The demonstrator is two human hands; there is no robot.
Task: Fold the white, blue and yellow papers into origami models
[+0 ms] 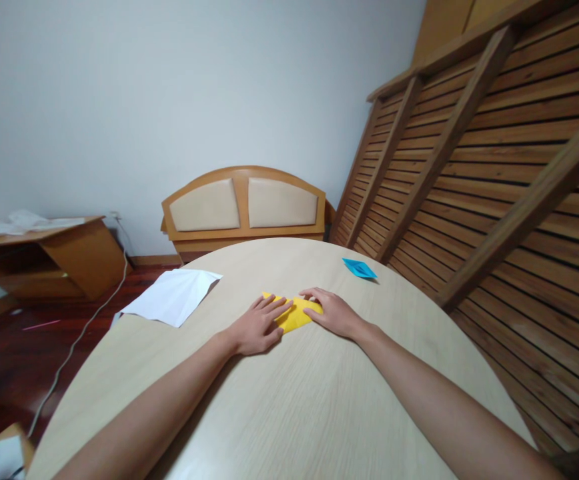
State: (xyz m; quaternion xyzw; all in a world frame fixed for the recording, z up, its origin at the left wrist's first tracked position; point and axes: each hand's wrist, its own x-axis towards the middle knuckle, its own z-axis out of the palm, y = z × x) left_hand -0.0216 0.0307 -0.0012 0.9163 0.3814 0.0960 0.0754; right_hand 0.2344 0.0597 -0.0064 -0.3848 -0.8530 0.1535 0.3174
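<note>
Both forearms enter from the near edge and converge at mid-bench. Left hand lies flat, palm down, fingers extended onto the left part of the yellow paper; its grip is released, pressing only. Right hand lies likewise flat on the paper's right end, grip released, fingers pointing toward 10 o'clock. Yellow paper, partly folded, sits on the bench centre, between and under both hands. Judgement: firm, even fingertip pressure along the fold, with edges aligned, would give a clean crease. White sheet lies at 10 o'clock; blue folded paper at 1 o'clock, well apart.
</note>
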